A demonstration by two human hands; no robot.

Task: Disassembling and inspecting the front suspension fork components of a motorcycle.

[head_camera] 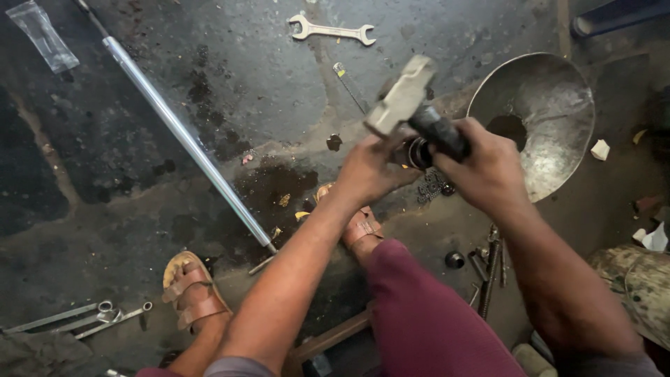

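Right hand (488, 167) is wrapped tight round the black handle of a hammer (412, 108), centre-right of frame, held up off the floor. The hammer's long axis runs diagonally: handle low right in the fist, pale steel head (400, 98) up and left, pointing toward the upper centre. The head's own length sits across that axis, tilted.

Left hand (370, 171) sits just left of the right one, fingers curled round a small round dark part (419, 152) with a ring-like face, directly under the hammer handle. Closed on it; can't tell exactly what the part is. The two hands are nearly touching.

Surface: rough concrete floor (279, 84), dark, with oil stains at centre. On it:
- long bright steel rod (185, 136), diagonal from upper left to centre
- open-ended spanner (331, 31), top centre, lying roughly horizontal
- large dished metal disc (541, 112) with a centre hole, right of the hands
- clear plastic bag (43, 33), top left corner
- thin tools (77, 318) at lower left
- springs and small parts (481, 269) at lower right, below the right forearm
- scraps of white paper at the right edge

Person's feet in brown sandals (192, 293), maroon trouser leg (426, 314) at bottom centre. Looks like a workshop floor, low light.
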